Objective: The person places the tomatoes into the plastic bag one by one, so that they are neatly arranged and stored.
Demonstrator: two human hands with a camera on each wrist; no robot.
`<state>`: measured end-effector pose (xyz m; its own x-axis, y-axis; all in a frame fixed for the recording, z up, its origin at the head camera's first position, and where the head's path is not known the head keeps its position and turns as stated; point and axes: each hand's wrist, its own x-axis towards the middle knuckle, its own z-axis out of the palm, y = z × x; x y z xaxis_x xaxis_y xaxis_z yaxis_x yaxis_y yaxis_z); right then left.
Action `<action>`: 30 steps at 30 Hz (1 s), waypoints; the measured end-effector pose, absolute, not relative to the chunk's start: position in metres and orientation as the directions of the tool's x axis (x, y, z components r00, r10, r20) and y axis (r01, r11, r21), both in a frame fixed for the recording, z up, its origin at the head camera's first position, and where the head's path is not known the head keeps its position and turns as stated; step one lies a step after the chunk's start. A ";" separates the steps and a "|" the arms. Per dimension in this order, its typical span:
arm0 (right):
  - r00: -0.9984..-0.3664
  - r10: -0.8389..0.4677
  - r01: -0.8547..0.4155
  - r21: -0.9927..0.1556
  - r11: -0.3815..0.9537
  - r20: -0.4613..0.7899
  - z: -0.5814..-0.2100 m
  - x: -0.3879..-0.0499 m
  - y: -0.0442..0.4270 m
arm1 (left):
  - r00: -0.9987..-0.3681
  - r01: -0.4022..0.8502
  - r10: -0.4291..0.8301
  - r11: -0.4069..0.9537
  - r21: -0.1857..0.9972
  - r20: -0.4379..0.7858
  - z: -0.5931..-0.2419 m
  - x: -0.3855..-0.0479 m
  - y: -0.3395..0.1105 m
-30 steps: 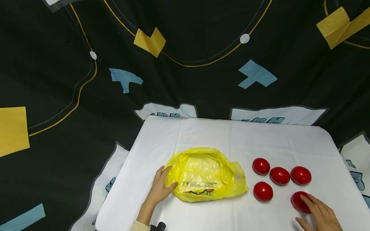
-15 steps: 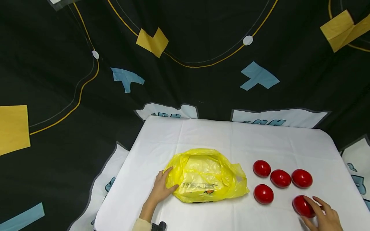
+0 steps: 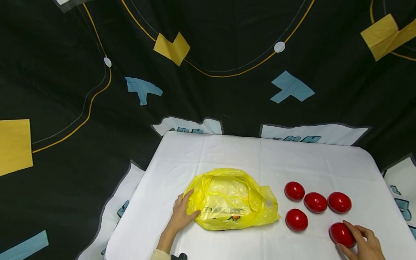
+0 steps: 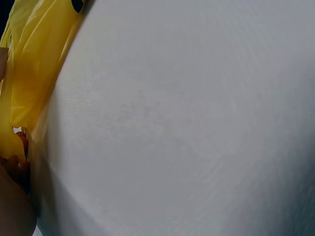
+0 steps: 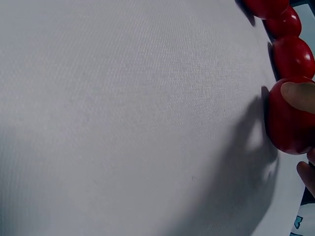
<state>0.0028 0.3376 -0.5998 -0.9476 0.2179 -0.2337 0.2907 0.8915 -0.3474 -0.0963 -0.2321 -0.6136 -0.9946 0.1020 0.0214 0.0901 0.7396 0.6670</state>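
Note:
A crumpled yellow plastic bag (image 3: 227, 202) lies with its mouth spread on the white table. My left hand (image 3: 182, 213) holds the bag's left edge between thumb and fingers; in the left wrist view the yellow bag (image 4: 37, 64) shows at the left, beside part of the hand (image 4: 15, 201). At the lower right, my right hand (image 3: 365, 242) grips the nearest red round object (image 3: 341, 234) by its right side. The right wrist view shows a thumb (image 5: 299, 96) against that red object (image 5: 290, 123).
Several other red round objects stand between bag and right hand: one (image 3: 294, 191) at the back left, one (image 3: 315, 202) in the middle, one (image 3: 339, 202) to the right, one (image 3: 296, 220) nearer the front. A dark patterned cloth (image 3: 227, 97) hangs behind the white table (image 3: 234, 148).
My right hand has moved slightly and closed its thumb and fingers around the sides of the nearest red object. The left hand stays at the bag. The head view has shifted slightly.

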 end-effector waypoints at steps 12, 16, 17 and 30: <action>-0.947 0.191 0.278 -0.364 0.889 -0.256 -0.607 0.006 0.335 | -0.995 0.076 0.099 0.744 0.663 0.002 -0.615 -0.096 -0.231; -0.955 0.175 0.255 -0.359 0.898 -0.240 -0.606 0.006 0.334 | -0.994 0.083 0.106 0.745 0.662 0.007 -0.615 -0.097 -0.232; -0.954 0.171 0.254 -0.360 0.898 -0.245 -0.604 0.006 0.334 | -0.994 0.085 0.107 0.745 0.662 0.007 -0.615 -0.097 -0.232; -0.985 0.167 0.168 -0.403 0.900 -0.038 -0.551 0.010 0.298 | -0.993 0.102 0.112 0.756 0.647 0.025 -0.616 -0.098 -0.233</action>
<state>0.0104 0.2983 -0.5513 -0.9853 0.1667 -0.0376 0.1676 0.8999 -0.4025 -0.0979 -0.2327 -0.6159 -0.9934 0.1121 0.0252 0.1017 0.7558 0.6469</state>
